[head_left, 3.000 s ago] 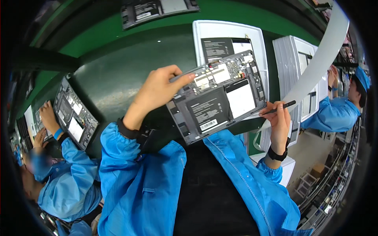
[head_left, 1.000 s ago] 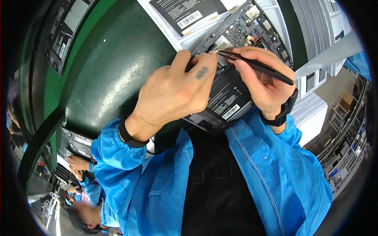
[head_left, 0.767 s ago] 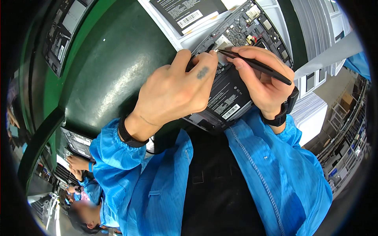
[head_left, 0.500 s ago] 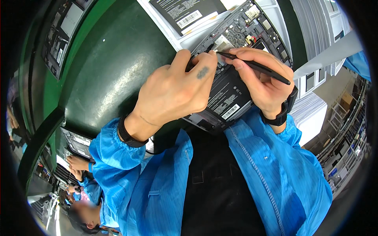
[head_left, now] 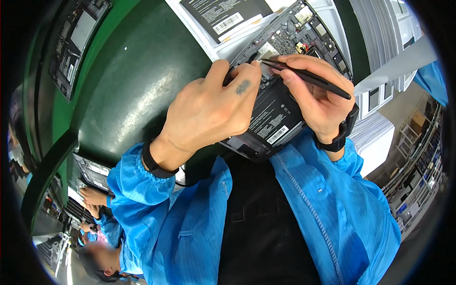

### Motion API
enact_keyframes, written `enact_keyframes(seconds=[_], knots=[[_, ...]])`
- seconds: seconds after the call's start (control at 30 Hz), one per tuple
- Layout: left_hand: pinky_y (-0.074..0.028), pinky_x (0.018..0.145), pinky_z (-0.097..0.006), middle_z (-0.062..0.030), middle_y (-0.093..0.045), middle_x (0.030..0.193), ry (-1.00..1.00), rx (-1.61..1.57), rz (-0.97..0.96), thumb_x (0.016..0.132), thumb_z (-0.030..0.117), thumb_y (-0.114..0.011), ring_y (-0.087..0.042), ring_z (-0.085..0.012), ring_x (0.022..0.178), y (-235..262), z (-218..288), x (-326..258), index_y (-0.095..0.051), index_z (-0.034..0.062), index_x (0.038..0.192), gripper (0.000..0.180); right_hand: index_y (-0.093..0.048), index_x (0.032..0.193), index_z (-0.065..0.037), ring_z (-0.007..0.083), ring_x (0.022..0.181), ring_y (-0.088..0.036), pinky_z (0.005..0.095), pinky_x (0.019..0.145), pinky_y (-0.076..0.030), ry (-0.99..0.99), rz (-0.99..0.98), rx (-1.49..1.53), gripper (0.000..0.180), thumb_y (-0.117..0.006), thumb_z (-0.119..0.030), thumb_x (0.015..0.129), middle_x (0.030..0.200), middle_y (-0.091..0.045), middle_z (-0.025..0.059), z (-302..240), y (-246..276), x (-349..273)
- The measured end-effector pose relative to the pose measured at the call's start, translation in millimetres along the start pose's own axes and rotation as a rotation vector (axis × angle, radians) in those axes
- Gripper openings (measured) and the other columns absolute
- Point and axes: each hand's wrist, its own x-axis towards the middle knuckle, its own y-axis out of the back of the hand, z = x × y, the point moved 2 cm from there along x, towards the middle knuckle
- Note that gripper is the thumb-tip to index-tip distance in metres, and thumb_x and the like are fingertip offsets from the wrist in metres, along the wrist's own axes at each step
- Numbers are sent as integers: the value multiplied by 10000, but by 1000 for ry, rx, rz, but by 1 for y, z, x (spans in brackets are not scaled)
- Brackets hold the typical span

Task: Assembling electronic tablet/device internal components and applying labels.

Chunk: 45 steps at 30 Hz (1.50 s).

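Observation:
In front of me lies an open laptop base point(head_left: 281, 43), its circuit board bare and a black battery point(head_left: 275, 114) in its near part. My right hand point(head_left: 319, 90) is closed round black tweezers point(head_left: 317, 81), their tips over the board beside my left fingertips. My left hand point(head_left: 209, 111) reaches over the base's left side. Its fingers are curled and pressed together at the board, and whatever they hold is hidden beneath them. Each wrist has a black band.
A white tray point(head_left: 205, 42) with a separate black battery point(head_left: 223, 19) lies beyond the base. White stacked trays point(head_left: 375, 42) stand at right. On the green bench point(head_left: 137, 66), another opened laptop base point(head_left: 78, 42) sits far left. A co-worker's hands point(head_left: 92, 197) work at lower left.
The tweezers have tilted slightly, and their two prongs now show apart near the tips. My left hand stays nearly still. The far-left laptop base has shifted a little nearer.

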Motion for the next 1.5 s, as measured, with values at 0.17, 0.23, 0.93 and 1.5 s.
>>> enact_keyframes(seconds=[0.17, 0.23, 0.93, 1.5], knots=[[-579, 633, -275, -18, -621, 1053, 9, -16, 5, 734, 102, -706, -645, -178, 913, 0, 0, -1, -706, -1, 1192, 469, -755, 995, 41, 222, 910, -756, 295, 814, -590, 62, -18, -54, 203, -817, 20, 803, 1009, -772, 151, -2, 0, 1], [-578, 632, -275, -17, -622, 1053, 10, -12, 1, 732, 101, -705, -645, -178, 913, 0, 0, -1, -706, -1, 1192, 471, -756, 993, 40, 224, 910, -757, 296, 815, -591, 67, -19, -59, 200, -816, 21, 803, 1006, -773, 151, -2, 0, 1], [-582, 637, -274, -12, -618, 1046, 16, 2, -10, 720, 71, -700, -648, -165, 910, 1, 0, -2, -717, -6, 1180, 467, -765, 983, 24, 215, 866, -760, 285, 775, -597, 71, -25, -63, 186, -818, 6, 806, 967, -776, 141, 1, -1, -1], [-584, 641, -277, -10, -623, 1042, 25, -8, 9, 711, 78, -709, -649, -166, 921, 0, -1, -5, -717, -3, 1177, 473, -770, 1005, 21, 134, 811, -737, 238, 723, -578, -94, 30, 54, 166, -807, -8, 846, 933, -777, 98, 1, -5, -3]])
